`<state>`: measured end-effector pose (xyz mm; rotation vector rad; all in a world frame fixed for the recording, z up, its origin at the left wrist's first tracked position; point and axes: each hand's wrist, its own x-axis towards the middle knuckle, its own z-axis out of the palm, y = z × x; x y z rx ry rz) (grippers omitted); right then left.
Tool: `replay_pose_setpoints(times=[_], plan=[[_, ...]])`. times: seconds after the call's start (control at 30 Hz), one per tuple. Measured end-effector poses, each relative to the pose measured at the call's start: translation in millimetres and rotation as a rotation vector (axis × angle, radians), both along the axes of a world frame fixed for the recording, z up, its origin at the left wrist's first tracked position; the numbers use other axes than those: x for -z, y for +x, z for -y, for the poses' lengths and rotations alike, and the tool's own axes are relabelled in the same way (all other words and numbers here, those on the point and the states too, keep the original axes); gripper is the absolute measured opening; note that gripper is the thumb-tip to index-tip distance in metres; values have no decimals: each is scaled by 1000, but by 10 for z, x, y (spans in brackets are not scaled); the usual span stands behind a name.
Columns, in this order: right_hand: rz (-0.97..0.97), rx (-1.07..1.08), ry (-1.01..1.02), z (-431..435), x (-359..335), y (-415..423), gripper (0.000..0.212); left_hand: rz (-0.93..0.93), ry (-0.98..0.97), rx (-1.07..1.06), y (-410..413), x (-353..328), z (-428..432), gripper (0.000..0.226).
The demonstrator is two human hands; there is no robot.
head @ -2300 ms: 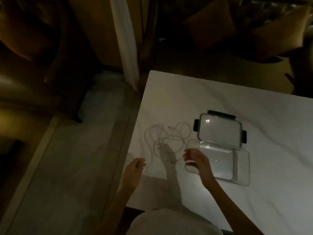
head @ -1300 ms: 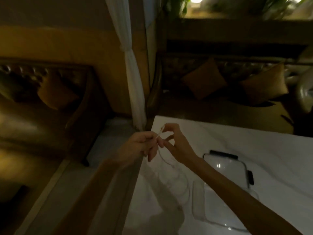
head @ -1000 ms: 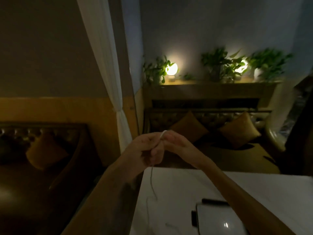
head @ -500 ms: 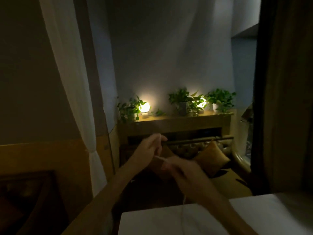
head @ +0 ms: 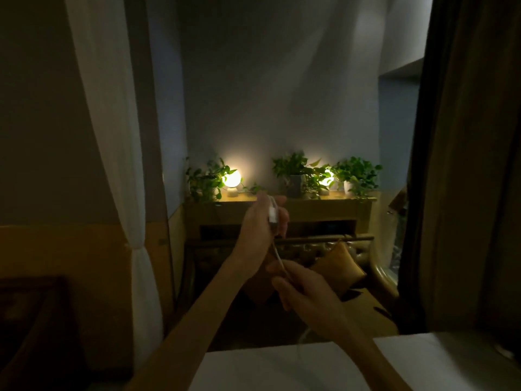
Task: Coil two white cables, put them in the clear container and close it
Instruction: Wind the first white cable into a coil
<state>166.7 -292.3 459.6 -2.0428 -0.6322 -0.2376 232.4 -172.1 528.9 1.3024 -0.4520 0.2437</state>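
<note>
While you hold one white cable (head: 279, 258) up in front of you, the head view, the only one to go by, suggests the task is at an early stage. No finished coil shows anywhere: the cable runs as a single strand between your hands, and I judge that you are just setting up the first loop. The second cable and the clear container are both out of frame, so I cannot tell how they lie or whether the lid is off. By that reckoning nearly everything is left to do: coil this cable, coil the other, lay both in the container and close it.

Your left hand (head: 260, 221) is raised in front of the lit shelf (head: 332, 204), fingers and thumb pinched on the cable's white plug (head: 273, 214), which stands roughly upright in the grip. From there the strand slants down to your right hand (head: 307, 294), which sits lower and nearer you, fingers curled round the cable. The two hands are near each other but not touching. Below the right hand a faint length of cable hangs toward the white table (head: 267, 371) at the bottom edge; the dim light hides where it ends.
</note>
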Motion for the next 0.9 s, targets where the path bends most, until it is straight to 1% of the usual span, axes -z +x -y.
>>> replay_pose_setpoints(times=[0.03, 0.1, 0.17, 0.2, 0.27, 0.33, 0.4, 0.43, 0.5, 0.57, 0.6, 0.67, 0.73, 0.77, 0.83, 0.87, 0.9], plan=[[9, -2, -91, 50, -55, -82, 22, 50, 140, -60, 24, 74, 18, 47], [81, 48, -306, 178, -234, -161, 17, 116, 345, -59, 12, 280, 73, 31], [241, 169, -448, 351, -452, -147, 15, 137, 433, 7, -61, 438, 113, 24], [292, 205, -461, 434, -552, -126, 15, 135, 445, 39, -102, 463, 120, 25], [316, 176, -417, 550, -682, -80, 14, 139, 402, 86, -164, 429, 116, 33], [296, 140, -354, 575, -693, -46, 15, 201, 389, 63, -209, 336, 101, 36], [298, 184, -261, 541, -644, -20, 30, 225, 383, 63, -224, 269, 102, 37], [295, 211, -174, 513, -602, -5, 34, 226, 371, 69, -215, 259, 105, 37], [301, 228, 47, 454, -526, 48, 29, 226, 346, 72, -194, 262, 97, 36], [301, 169, 209, 393, -509, 117, 24, 204, 348, 77, -154, 296, 87, 31], [271, 121, 258, 362, -512, 152, 26, 193, 365, 90, -137, 316, 76, 27], [229, 81, 266, 312, -512, 231, 28, 170, 393, 135, -117, 350, 44, 27], [304, 141, 180, 276, -480, 307, 16, 172, 354, 174, -96, 381, 18, 37], [345, 171, 153, 265, -445, 347, 10, 133, 325, 205, -99, 375, 10, 45], [400, 239, 156, 238, -366, 408, 20, -8, 271, 276, -112, 337, 31, 55], [417, 285, 164, 225, -332, 436, 27, -25, 297, 287, -93, 325, 52, 56], [428, 320, 178, 219, -311, 458, 32, -2, 349, 278, -68, 328, 68, 56]])
